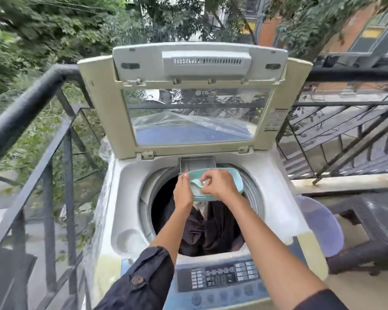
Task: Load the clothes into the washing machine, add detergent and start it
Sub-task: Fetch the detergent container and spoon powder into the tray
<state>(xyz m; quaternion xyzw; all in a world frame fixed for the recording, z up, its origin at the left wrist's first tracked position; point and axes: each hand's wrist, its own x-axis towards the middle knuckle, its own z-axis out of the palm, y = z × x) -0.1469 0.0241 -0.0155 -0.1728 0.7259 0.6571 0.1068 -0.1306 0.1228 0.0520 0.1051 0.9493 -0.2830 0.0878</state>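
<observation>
A top-loading washing machine (130, 198) stands in front of me with its lid (195, 117) raised. Dark clothes (213, 229) lie in the drum. At the back rim the detergent drawer (197, 164) is pulled out. My left hand (183, 191) holds a light teal detergent container (231, 177) above the drum, just in front of the drawer. My right hand (218, 185) reaches into the container and pinches a small pale scoop (196, 183). The control panel (224, 276) sits at the near edge, below my forearms.
A black metal railing (31, 121) runs along the left and behind the machine, with trees beyond. To the right are a purple tub (323, 224) and a dark wicker table (372, 222). More railing (345, 130) closes the right side.
</observation>
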